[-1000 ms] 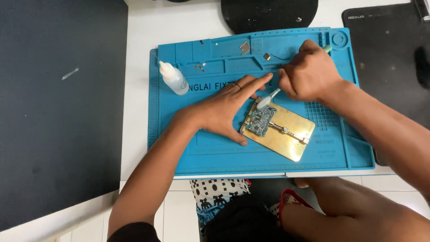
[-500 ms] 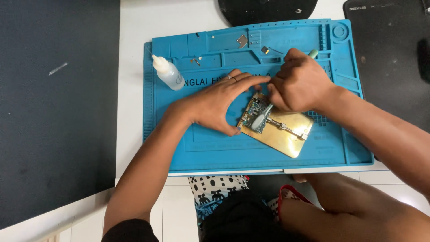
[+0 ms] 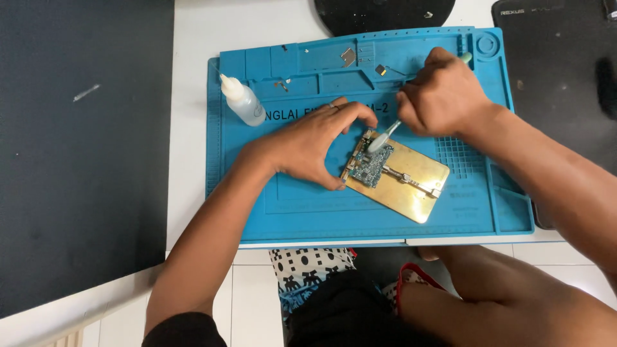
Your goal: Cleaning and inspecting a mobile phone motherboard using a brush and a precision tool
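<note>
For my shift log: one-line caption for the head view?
Left hand steadies a gold holder plate while right hand brushes the circuit board.

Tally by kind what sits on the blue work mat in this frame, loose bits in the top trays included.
Squeeze bottle: 1
Gold holder plate: 1
Circuit board: 1
Brush, in the right hand, tip on the board: 1
Small loose parts in the top trays: 3
Total: 7
The left hand steadies the plate on the mat.

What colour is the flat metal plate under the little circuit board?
The flat metal plate is shiny gold, seen best in the head view.
</note>
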